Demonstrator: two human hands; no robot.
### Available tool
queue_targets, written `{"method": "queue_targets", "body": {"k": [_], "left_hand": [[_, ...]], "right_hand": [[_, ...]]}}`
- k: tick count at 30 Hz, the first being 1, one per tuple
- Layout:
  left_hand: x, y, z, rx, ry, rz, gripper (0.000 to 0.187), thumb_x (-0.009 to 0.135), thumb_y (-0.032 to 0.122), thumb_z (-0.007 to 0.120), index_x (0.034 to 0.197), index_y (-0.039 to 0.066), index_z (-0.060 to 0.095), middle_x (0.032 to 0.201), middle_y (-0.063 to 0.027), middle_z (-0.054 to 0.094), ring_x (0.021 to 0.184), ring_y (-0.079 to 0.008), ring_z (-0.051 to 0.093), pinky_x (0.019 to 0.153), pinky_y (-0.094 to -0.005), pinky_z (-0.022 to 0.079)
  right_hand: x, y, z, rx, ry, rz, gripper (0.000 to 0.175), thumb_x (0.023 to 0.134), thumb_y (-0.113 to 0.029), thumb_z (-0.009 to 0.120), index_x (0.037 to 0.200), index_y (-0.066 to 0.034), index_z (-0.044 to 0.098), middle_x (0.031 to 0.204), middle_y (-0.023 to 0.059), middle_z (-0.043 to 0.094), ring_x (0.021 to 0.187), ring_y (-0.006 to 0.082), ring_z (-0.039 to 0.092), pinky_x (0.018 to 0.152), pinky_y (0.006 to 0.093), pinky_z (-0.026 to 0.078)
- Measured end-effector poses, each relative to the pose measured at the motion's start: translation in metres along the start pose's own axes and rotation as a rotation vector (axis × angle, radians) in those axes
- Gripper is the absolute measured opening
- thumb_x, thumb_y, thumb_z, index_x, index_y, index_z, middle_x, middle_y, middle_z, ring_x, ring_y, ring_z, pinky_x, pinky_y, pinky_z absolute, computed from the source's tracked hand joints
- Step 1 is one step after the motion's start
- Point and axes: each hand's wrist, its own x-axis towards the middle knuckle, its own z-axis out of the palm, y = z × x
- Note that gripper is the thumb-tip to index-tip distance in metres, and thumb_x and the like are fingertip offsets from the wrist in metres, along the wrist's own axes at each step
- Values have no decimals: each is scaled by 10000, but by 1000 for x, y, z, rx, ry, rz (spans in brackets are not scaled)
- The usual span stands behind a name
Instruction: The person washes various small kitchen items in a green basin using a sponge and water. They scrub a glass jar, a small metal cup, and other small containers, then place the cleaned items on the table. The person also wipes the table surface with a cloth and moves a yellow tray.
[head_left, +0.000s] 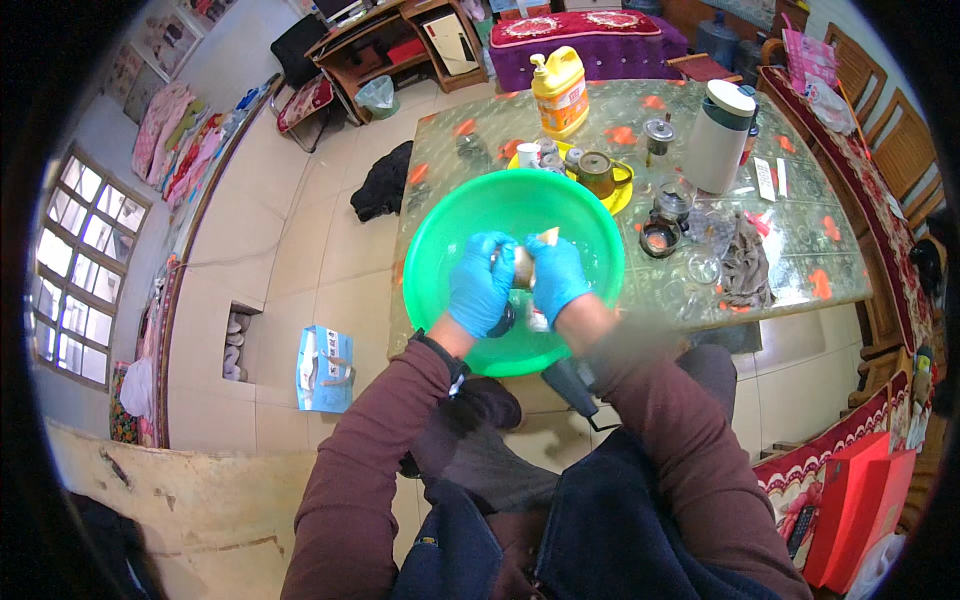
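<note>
Both my hands, in blue disposable gloves, are inside a green plastic basin (431, 225) at the near edge of the table. A small rounded cup or jar (523, 268) is gripped between my left hand (482, 283) and my right hand (556, 277). A pale yellowish piece of cloth or sponge (550, 236) sticks up from my right fingers. Below the hands lie a dark round object (502, 322) and a small white object (537, 318), both blurred. Shallow clear water seems to cover the basin's floor.
Behind the basin, a yellow tray (622, 199) holds a brown teapot (598, 174) and small cups. A yellow pump jug (561, 94), a white thermos jug (720, 139), glassware and a grey rag (746, 262) stand or lie on the patterned table (795, 300). A blue paper bag (326, 369) is on the floor.
</note>
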Motion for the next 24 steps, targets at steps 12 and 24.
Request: {"method": "queue_targets", "body": {"k": [12,24], "left_hand": [[-1,-7,-3,-498,-174,-729,255,922,289,479,993,68,584,962,-123,606,831,-268,572,763,-388,463],[6,2,-8,-869,-134,-1000,256,922,303,463,924,85,599,860,-72,627,779,-206,597,704,-353,483]], "right_hand": [[-7,17,-2,-331,-104,-407,264,822,-83,573,1065,15,550,815,178,620,701,280,621,607,389,486],[-36,3,12,-702,-123,-706,314,859,-132,566,1134,19,556,830,182,627,735,295,626,672,375,494]]}}
